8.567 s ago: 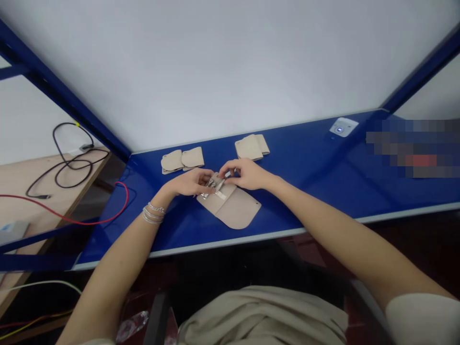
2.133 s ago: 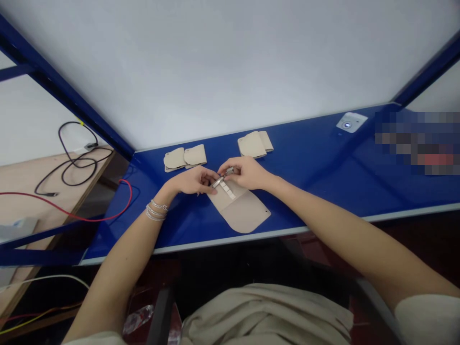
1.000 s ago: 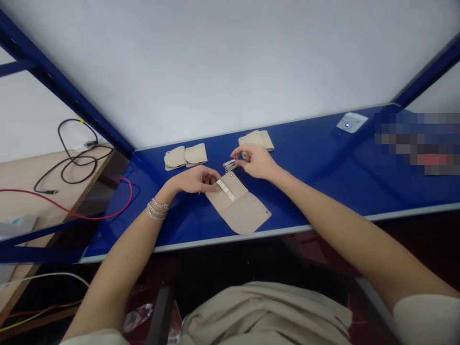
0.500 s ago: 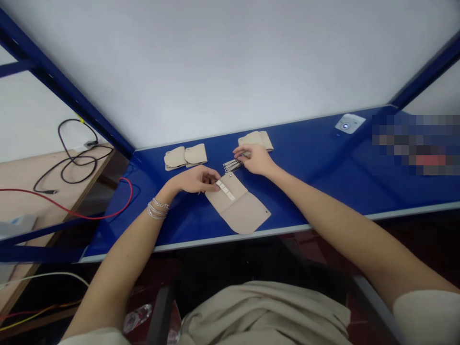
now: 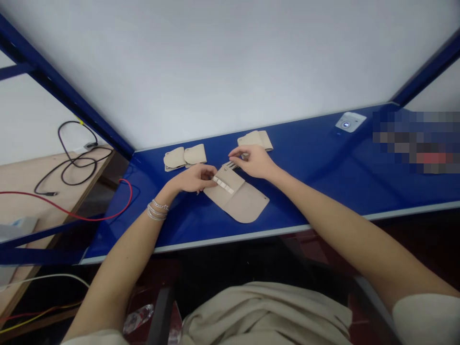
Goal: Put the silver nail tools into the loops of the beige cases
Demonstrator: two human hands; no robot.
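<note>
An unfolded beige case lies on the blue table, its flap toward me, with a row of pale elastic loops across the middle and a snap at its far corner. My left hand grips the case's left edge between thumb and fingers. Beyond the far edge of the case, several slim metal tools lie partly covered by my right hand. Its thumb and forefinger are pinched together just above them; whatever is between the fingertips is too small to make out.
Two folded beige cases lie at the back left, and more folded beige pieces sit behind my right hand. A small white device stands at the back right. Black cable and red cable run at the left.
The case has shifted slightly away from me, so its far corner now meets the metal tools. My right hand has moved slightly left, its fingers pinching above the tools.
</note>
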